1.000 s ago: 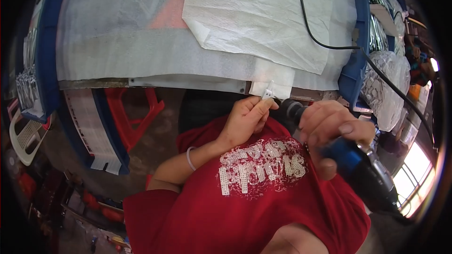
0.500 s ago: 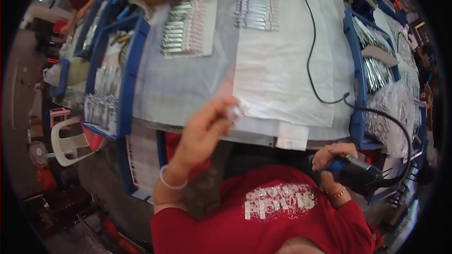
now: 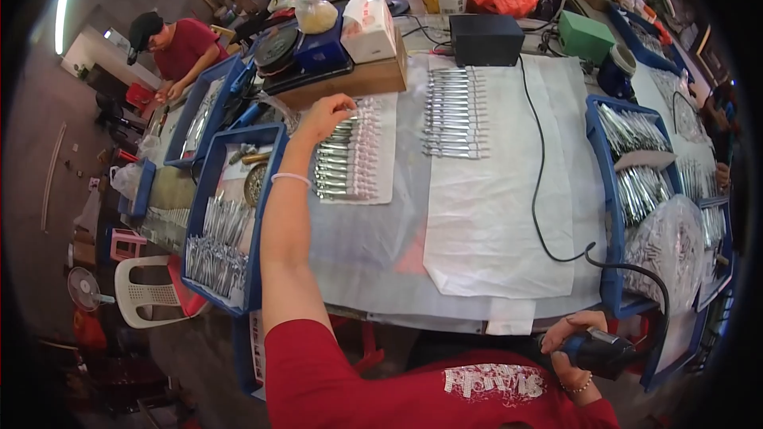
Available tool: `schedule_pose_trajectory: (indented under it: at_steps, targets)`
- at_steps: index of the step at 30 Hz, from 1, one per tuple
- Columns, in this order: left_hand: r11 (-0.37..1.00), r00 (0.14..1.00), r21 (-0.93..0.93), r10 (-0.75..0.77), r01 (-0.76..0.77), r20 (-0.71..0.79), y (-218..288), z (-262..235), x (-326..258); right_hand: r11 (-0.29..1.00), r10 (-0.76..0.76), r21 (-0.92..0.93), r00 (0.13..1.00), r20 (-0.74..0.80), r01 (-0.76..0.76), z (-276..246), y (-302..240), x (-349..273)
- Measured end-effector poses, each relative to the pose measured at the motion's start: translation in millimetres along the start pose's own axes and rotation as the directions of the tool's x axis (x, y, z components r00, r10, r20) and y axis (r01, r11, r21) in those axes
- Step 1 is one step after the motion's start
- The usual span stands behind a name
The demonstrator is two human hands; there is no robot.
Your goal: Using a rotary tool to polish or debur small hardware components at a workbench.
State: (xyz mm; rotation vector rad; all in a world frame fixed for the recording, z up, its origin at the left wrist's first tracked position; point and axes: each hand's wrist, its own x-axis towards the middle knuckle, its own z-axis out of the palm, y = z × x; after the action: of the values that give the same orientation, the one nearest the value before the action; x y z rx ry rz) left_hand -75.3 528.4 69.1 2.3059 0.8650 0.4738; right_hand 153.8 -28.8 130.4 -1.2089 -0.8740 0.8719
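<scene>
My left hand (image 3: 326, 117) is stretched out to the far end of a column of slim silver rod-like parts with pale pinkish ends (image 3: 346, 155), which lie side by side on a white sheet (image 3: 384, 179). Its fingers are bent together over the farthest parts; whatever is between them is hidden. Low at the right, my right hand (image 3: 574, 340) is wrapped round a dark, corded electric screwdriver (image 3: 602, 345), held just off the table's near edge. A second column of similar silver parts (image 3: 457, 111) lies on a white cloth (image 3: 501, 222) in the middle.
Blue trays of silver parts stand at the left (image 3: 266, 258) and right (image 3: 608, 214). A black cable (image 3: 534, 167) runs across the cloth from a black box (image 3: 486, 40). A wooden box (image 3: 358, 78) is beyond my left hand. A co-worker (image 3: 191, 48) sits far left.
My left hand has gone from the table's near middle out to the left column's far end. My right hand still grips the screwdriver. The view has tilted up, showing more of the table's far side.
</scene>
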Motion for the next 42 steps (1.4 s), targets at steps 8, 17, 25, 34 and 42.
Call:
schedule_pose_trajectory:
  at_steps: [8,17,25,34,42]
  targets:
    - [0.997,0.981,-0.061,-0.041,0.053,0.187,-31.6,3.4,29.8,0.996,0.053,-0.063,0.997,-0.047,-0.055,6.1,3.4,20.4]
    - [0.997,0.993,0.079,0.001,-0.01,0.121,-17.9,-0.8,7.0,0.999,-0.037,-0.019,0.997,0.06,0.039,-4.7,17.1,16.4]
    - [0.944,0.944,0.072,0.315,-0.322,0.098,94.7,76.5,-0.2,0.981,-0.094,-0.162,0.989,0.112,0.111,-5.2,4.3,13.6]
    - [0.865,0.912,0.288,0.393,-0.411,0.119,140.9,168.1,-4.1,0.932,-0.243,-0.213,0.942,0.229,0.292,-6.4,-12.0,-12.4]
    - [0.927,0.952,0.22,0.285,-0.302,0.107,135.0,177.1,-2.0,0.973,-0.157,-0.147,0.975,0.158,0.18,-17.4,-9.4,-28.9]
